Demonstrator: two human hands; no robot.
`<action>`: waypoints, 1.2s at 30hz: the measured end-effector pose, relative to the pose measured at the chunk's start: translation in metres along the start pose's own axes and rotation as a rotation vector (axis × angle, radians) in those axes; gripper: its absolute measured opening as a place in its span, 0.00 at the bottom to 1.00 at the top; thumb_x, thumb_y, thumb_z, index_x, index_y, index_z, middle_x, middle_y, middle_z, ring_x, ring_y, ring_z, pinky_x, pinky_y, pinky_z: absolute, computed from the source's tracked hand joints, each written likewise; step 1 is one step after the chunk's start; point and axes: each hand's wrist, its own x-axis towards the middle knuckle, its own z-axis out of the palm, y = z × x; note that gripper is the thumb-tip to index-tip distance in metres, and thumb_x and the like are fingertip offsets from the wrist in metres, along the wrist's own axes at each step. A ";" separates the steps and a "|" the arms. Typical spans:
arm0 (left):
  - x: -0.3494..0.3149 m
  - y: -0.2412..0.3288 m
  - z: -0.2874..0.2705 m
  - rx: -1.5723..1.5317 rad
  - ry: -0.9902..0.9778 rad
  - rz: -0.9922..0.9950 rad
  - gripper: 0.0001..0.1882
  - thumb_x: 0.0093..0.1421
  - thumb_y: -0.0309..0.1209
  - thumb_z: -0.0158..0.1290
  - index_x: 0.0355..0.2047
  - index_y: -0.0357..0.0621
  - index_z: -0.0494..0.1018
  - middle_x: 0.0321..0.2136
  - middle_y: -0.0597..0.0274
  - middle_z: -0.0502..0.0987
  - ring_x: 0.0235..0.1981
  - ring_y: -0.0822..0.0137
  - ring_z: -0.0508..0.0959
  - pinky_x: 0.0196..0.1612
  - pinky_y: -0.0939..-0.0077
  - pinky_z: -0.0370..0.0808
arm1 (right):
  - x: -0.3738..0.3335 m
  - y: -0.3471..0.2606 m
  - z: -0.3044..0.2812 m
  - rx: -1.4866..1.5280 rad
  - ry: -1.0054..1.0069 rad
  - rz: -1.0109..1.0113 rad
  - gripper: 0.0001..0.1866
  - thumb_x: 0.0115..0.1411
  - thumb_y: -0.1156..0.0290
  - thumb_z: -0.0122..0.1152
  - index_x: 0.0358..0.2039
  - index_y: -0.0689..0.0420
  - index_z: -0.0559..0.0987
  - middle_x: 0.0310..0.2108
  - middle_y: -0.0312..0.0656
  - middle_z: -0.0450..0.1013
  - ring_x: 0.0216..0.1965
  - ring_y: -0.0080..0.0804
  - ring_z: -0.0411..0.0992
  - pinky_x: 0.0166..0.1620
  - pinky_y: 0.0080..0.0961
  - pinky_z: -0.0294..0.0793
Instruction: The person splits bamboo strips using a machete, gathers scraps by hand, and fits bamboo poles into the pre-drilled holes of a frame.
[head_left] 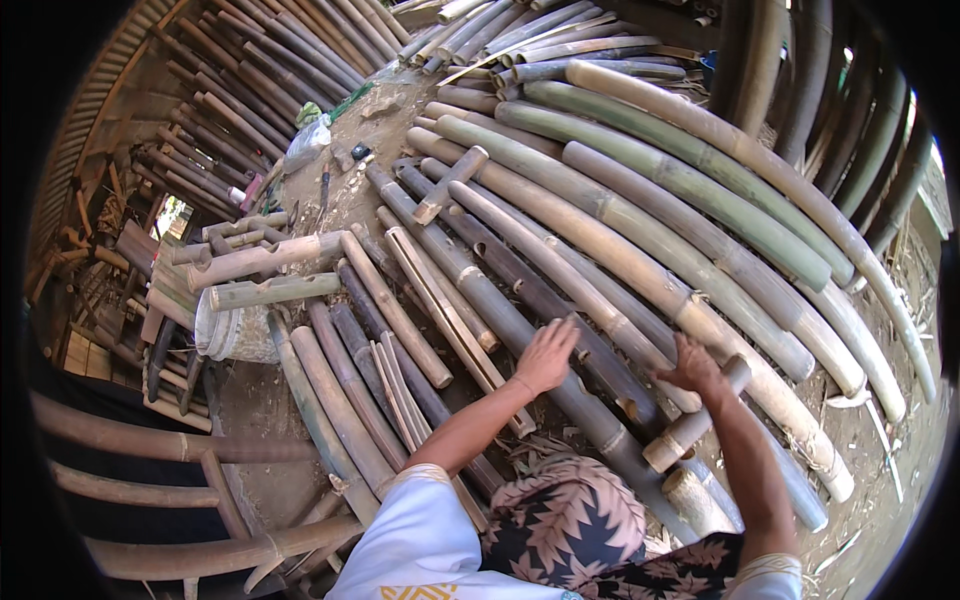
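Note:
My left hand (pixel 547 355) lies with fingers stretched out over a long grey bamboo pole (pixel 470 275), its fingertips at the edge of a dark bamboo pole (pixel 530 292) with notches cut along it. My right hand (pixel 695 368) has its fingers spread beside the near end of a light brown bamboo pole (pixel 590 312). Under my right wrist lies a short bamboo crosspiece (pixel 688 428), set across the poles. A matching short crosspiece (pixel 450 186) lies across their far end. Whether my right fingertips touch the brown pole is hard to see.
Thick green and tan bamboo poles (pixel 690 180) lie in rows at right. Split bamboo lengths (pixel 405 390) lie left of my arm, near a whitish bucket (pixel 240 335) and notched bamboo pieces (pixel 275 290). A bamboo frame (pixel 180 440) stands lower left; a plastic bag (pixel 308 143) sits farther back.

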 end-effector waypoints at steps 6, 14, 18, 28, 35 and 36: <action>0.042 -0.010 0.040 0.012 -0.221 0.277 0.24 0.48 0.28 0.56 0.48 0.46 0.71 0.49 0.59 0.71 0.57 0.56 0.66 0.65 0.56 0.55 | -0.009 -0.037 0.016 0.234 0.042 0.042 0.31 0.46 0.55 0.72 0.45 0.63 0.74 0.38 0.59 0.77 0.42 0.56 0.76 0.47 0.44 0.75; 0.086 0.004 0.042 0.032 -0.375 0.543 0.39 0.30 0.43 0.72 0.45 0.46 0.72 0.43 0.61 0.71 0.50 0.60 0.69 0.48 0.63 0.65 | -0.123 -0.010 -0.047 0.051 0.475 0.088 0.31 0.40 0.68 0.75 0.46 0.61 0.75 0.39 0.50 0.75 0.42 0.49 0.73 0.48 0.41 0.73; 0.075 0.038 0.041 -0.056 -0.306 0.573 0.40 0.26 0.50 0.73 0.40 0.46 0.72 0.41 0.62 0.70 0.48 0.61 0.68 0.47 0.64 0.64 | -0.162 0.003 -0.059 -0.036 0.590 0.136 0.32 0.38 0.73 0.74 0.46 0.61 0.74 0.37 0.51 0.74 0.41 0.50 0.72 0.47 0.42 0.71; 0.078 0.099 0.066 -0.134 -0.204 0.426 0.40 0.36 0.47 0.71 0.50 0.44 0.71 0.47 0.59 0.70 0.53 0.60 0.67 0.58 0.57 0.61 | -0.166 0.014 -0.014 -0.167 0.673 0.104 0.32 0.40 0.70 0.73 0.49 0.57 0.72 0.38 0.46 0.72 0.42 0.47 0.70 0.48 0.42 0.69; 0.073 0.095 0.076 -0.183 -0.275 0.400 0.45 0.40 0.48 0.70 0.58 0.47 0.66 0.56 0.57 0.68 0.62 0.55 0.63 0.66 0.51 0.53 | -0.164 0.009 0.000 -0.246 0.672 0.069 0.32 0.40 0.72 0.71 0.49 0.58 0.72 0.40 0.45 0.72 0.43 0.45 0.69 0.50 0.40 0.67; 0.073 0.095 0.078 -0.196 -0.309 0.384 0.45 0.41 0.48 0.70 0.58 0.47 0.66 0.57 0.57 0.67 0.62 0.55 0.63 0.66 0.50 0.53 | -0.165 0.013 0.005 -0.252 0.654 0.089 0.33 0.39 0.72 0.71 0.49 0.58 0.71 0.40 0.44 0.72 0.43 0.45 0.70 0.50 0.40 0.67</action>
